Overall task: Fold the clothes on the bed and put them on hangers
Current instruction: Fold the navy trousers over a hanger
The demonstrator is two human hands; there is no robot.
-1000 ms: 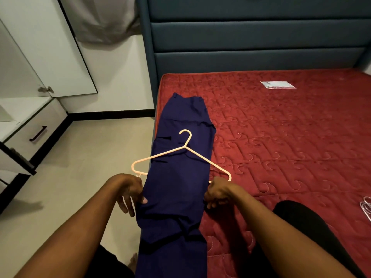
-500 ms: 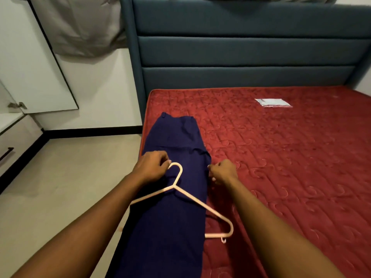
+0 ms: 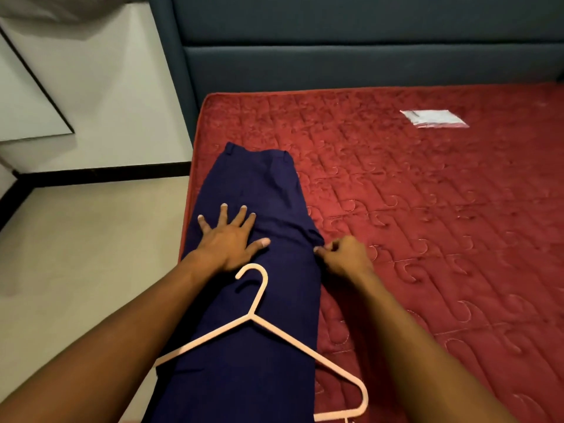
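Trousers [image 3: 259,184] lie folded at the bed's [image 3: 396,239] left edge, hanger [image 3: 252,315] on top — left hand [image 3: 229,242] pressing flat, right hand [image 3: 345,254] pinching cloth — hanging not yet done.

navy trousers [image 3: 259,300] folded lengthwise, pink hanger [image 3: 262,325] atop

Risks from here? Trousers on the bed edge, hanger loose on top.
The navy trousers lie along the mattress edge; a tug may slide them floorward.
The hanger rests unheld on the fabric, so it may shift.
The left hand presses flat while the right hand pinches one edge: uneven pull may crease.
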